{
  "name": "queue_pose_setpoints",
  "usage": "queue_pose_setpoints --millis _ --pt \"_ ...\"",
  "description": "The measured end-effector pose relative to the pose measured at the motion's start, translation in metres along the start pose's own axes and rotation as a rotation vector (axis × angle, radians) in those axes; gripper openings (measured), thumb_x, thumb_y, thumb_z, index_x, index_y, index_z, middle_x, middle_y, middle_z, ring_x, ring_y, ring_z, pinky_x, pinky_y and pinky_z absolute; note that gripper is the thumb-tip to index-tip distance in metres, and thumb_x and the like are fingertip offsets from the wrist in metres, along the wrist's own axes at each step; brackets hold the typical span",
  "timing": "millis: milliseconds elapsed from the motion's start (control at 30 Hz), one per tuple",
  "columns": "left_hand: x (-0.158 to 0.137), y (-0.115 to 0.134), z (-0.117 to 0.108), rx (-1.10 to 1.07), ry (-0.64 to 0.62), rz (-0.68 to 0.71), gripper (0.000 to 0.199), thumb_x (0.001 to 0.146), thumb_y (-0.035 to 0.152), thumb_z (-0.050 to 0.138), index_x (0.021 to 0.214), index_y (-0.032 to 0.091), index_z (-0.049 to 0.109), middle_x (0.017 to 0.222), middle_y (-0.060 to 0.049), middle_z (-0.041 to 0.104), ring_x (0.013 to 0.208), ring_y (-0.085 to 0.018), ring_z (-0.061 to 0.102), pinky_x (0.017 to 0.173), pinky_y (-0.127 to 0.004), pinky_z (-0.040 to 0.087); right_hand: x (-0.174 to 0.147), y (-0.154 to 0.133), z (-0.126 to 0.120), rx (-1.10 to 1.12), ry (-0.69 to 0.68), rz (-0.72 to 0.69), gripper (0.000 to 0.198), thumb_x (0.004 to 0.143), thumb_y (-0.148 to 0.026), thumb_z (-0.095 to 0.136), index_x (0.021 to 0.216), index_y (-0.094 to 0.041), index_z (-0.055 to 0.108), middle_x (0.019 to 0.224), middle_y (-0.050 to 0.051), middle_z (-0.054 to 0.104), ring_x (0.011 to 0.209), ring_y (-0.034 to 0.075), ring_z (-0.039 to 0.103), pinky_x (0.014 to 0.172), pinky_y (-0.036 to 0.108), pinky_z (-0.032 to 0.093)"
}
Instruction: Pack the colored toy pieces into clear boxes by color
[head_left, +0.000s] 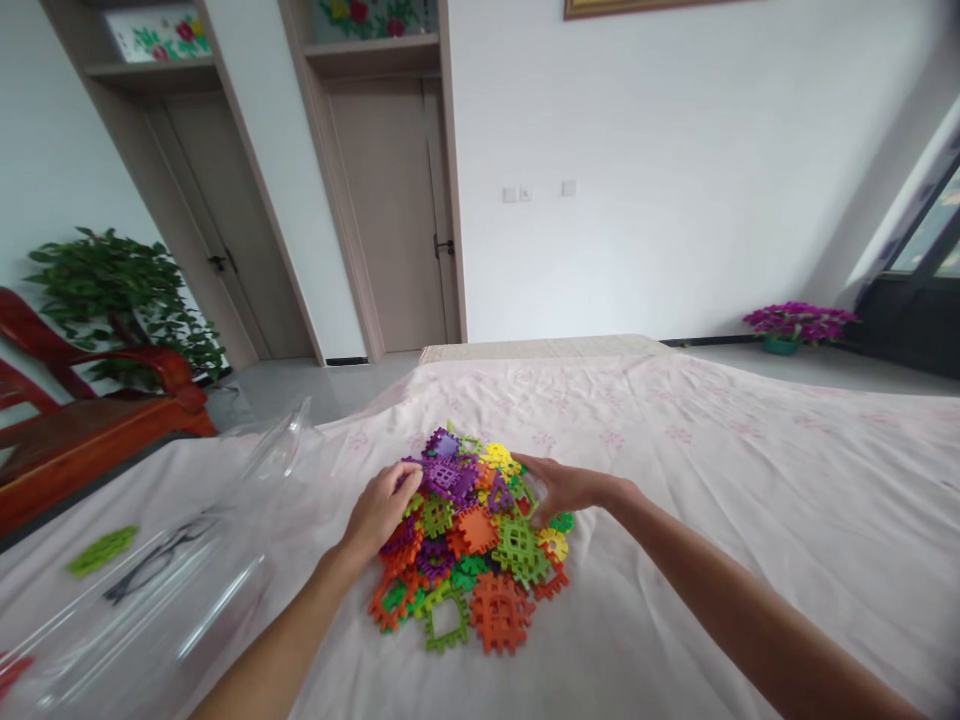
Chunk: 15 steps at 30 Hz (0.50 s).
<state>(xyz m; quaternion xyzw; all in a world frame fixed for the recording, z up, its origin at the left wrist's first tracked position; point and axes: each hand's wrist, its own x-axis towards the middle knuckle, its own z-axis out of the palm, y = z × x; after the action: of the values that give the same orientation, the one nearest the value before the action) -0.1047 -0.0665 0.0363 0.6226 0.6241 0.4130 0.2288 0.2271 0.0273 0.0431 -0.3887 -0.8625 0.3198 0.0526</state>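
A heap of interlocking plastic building pieces [476, 530] in purple, orange, green and yellow lies on the cloth before me. At the heap's left side, my left hand [386, 507] is closed, thumb and fingers pinching the edge of a purple piece [448, 478]. My right hand [559, 486] reaches in from the right with thumb and fingers apart, touching or close to a green piece [525, 497]; its fingertips are partly hidden. Nearest me lie an orange square piece [500, 612] and a green square frame piece [447, 618].
A clear plastic bag [217, 570] lies on the left of the pale cloth [712, 560], near a separate green piece [103, 551]. Beyond are a wooden chair [176, 375], a leafy plant [120, 300], doors [390, 210] and purple flowers [799, 322].
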Motion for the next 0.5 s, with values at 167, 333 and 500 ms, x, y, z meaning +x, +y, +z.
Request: queue_pose_setpoints --millis 167,333,500 --pt "-0.02 -0.008 0.02 0.211 0.055 0.068 0.046 0.089 0.048 0.043 0.125 0.024 0.058 0.127 -0.007 0.062 0.122 -0.023 0.053 0.108 -0.038 0.032 0.012 -0.016 0.036 -0.153 0.15 -0.166 0.093 0.064 -0.022 0.067 0.149 -0.018 0.031 0.15 0.016 0.036 0.137 0.033 0.033 0.112 0.048 0.027" --pt "-0.017 -0.004 0.032 0.045 0.119 0.05 0.042 0.091 0.047 0.043 0.12 0.025 0.062 0.127 -0.006 0.061 0.123 -0.022 0.051 0.111 -0.039 0.031 0.03 -0.05 0.065 0.097 0.407 -0.124 0.094 0.056 -0.021 0.07 0.144 -0.022 0.039 0.138 0.011 0.052 0.124 0.033 0.047 0.107 0.046 0.034" --pt "-0.009 0.002 0.037 -0.234 0.166 0.057 0.047 0.093 0.048 0.039 0.126 0.021 0.058 0.136 -0.007 0.055 0.131 -0.021 0.045 0.115 -0.038 0.026 0.049 -0.078 0.074 0.524 0.519 -0.205 0.081 0.06 -0.02 0.07 0.137 -0.023 0.047 0.13 0.007 0.059 0.114 0.028 0.056 0.101 0.042 0.042"
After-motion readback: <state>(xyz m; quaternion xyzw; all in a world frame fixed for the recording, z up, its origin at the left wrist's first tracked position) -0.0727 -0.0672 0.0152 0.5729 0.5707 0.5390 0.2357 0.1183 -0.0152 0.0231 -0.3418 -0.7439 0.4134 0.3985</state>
